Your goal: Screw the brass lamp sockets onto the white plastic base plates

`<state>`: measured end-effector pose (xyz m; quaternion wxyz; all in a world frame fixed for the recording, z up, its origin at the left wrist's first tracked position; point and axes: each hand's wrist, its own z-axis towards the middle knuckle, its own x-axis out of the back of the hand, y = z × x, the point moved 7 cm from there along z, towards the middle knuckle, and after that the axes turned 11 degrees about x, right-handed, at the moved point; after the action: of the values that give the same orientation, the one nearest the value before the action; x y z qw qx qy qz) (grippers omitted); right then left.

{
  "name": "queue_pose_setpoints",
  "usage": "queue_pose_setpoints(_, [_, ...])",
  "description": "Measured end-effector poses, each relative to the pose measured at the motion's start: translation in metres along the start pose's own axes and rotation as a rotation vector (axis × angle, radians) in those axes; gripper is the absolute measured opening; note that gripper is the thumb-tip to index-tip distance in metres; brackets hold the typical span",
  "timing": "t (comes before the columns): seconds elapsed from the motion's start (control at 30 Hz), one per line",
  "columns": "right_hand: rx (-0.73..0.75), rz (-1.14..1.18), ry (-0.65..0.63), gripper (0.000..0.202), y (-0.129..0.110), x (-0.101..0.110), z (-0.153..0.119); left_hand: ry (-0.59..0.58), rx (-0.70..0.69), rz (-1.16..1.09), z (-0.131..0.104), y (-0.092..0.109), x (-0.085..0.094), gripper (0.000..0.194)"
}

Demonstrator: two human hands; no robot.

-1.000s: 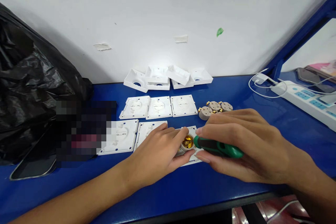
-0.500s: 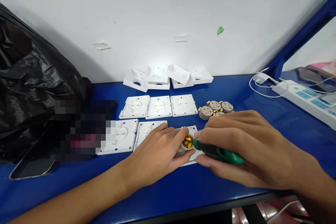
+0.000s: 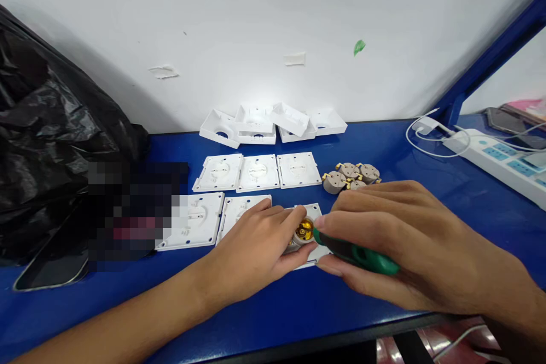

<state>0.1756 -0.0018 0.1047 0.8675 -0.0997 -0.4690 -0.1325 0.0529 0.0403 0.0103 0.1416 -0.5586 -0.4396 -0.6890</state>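
My left hand [image 3: 260, 244] pinches a round lamp socket [image 3: 304, 229] with a shiny brass inside, its thumb and fingers on the rim. Beneath the socket lies a white square plate [image 3: 318, 255], partly covered by my fingers. A screwdriver [image 3: 367, 256] with a green and black handle is gripped in my right hand [image 3: 405, 239]. Its front end points at the socket; the tip cannot be made out. Beyond my right hand is a cluster of grey-brown round sockets [image 3: 335, 181] with brass tabs.
More white plates [image 3: 257, 170] lie in two rows, with open white box covers [image 3: 292, 119] piled against the wall. At left are a black plastic bag [image 3: 63, 96] and a phone [image 3: 53, 261]. A power strip [image 3: 499, 153] with white cables sits at right.
The screwdriver handle and my right hand have shifted very slightly, the handle's back end a bit lower and to the right. My left hand stays on the socket.
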Motion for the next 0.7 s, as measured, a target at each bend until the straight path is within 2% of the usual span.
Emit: queue_pose_setpoints(0.7, [0.007,-0.020,-0.003,0.016,-0.0002,0.0014,-0.0001,-0.015,0.001,0.016,0.0013,-0.0009,-0.0020,0.021])
